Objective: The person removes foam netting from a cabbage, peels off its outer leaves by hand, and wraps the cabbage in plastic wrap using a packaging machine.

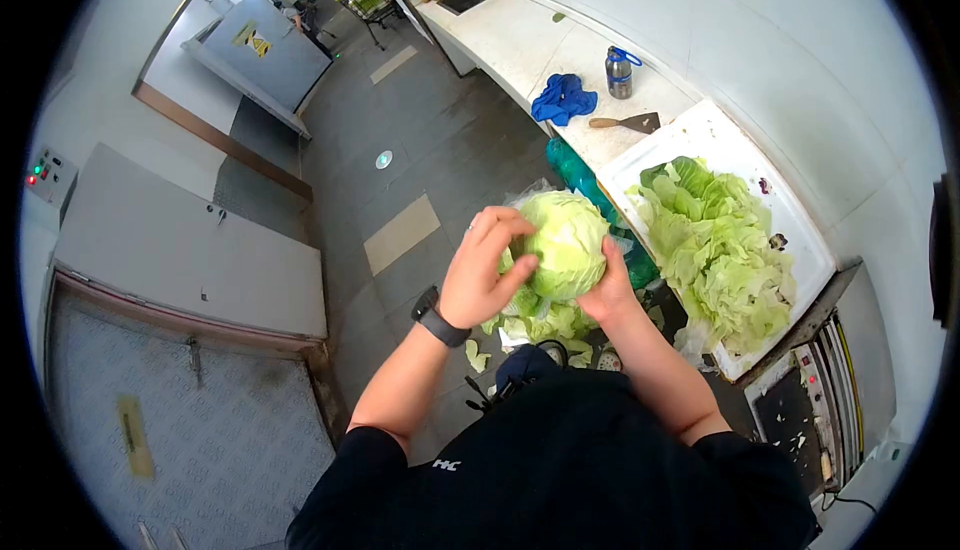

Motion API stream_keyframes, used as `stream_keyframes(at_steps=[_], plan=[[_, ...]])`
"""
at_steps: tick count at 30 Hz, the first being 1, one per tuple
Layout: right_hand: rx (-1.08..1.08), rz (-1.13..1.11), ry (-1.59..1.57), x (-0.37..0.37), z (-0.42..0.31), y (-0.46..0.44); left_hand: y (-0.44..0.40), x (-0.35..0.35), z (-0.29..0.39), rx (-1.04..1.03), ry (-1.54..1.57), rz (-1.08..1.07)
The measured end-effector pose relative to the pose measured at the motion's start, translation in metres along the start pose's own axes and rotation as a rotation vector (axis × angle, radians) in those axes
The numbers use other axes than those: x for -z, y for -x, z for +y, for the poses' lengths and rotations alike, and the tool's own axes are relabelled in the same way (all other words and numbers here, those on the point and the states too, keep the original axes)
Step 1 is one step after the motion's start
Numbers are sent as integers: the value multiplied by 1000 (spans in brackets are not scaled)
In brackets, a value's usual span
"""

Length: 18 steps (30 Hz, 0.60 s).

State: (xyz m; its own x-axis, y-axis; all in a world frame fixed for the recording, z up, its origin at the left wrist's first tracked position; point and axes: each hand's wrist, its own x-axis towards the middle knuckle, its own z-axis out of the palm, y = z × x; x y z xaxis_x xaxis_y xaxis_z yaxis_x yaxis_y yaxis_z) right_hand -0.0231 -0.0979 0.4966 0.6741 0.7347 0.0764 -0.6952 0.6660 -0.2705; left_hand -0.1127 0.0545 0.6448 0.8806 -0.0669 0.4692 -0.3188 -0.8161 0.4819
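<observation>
Holding cabbage (pixel 570 240), white tray (pixel 712 138) nearby, loose leaves (pixel 725 260) heaped inside

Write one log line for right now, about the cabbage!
right hand: holds cabbage | left hand: at its other side | loose leaves: piled in white tray

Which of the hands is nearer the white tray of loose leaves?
Right. The right hand holds the cabbage on the side toward the white tray; the left hand is at the cabbage's opposite side, farther from the tray.
</observation>
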Motion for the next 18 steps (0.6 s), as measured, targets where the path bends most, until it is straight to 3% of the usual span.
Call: stream_keyframes(at_steps=[1, 3, 5, 7, 11, 13, 17, 18], plan=[[-13, -74, -51, 3, -3, 3, -1, 1, -1, 3, -2, -4], [-17, -32, -56, 4, -4, 8, -5, 4, 1, 62, 90, -155], [-13, 5, -58, 5, -9, 6, -12, 5, 5, 49, 126, -164], [-66, -97, -122, 11, -9, 8, -13, 8, 5, 298, 262, -289], [-15, 74, 24, 1, -2, 4, -8, 2, -12, 227, 204, -283], [-11, 45, -154, 1, 1, 3, -7, -6, -12, -211, -186, -1], [-1, 160, -75, -7, 0, 0, 5, -20, -23, -187, -8, 112], [-19, 141, -92, -9, -3, 2, 4, -19, -16, -88, 62, 110]])
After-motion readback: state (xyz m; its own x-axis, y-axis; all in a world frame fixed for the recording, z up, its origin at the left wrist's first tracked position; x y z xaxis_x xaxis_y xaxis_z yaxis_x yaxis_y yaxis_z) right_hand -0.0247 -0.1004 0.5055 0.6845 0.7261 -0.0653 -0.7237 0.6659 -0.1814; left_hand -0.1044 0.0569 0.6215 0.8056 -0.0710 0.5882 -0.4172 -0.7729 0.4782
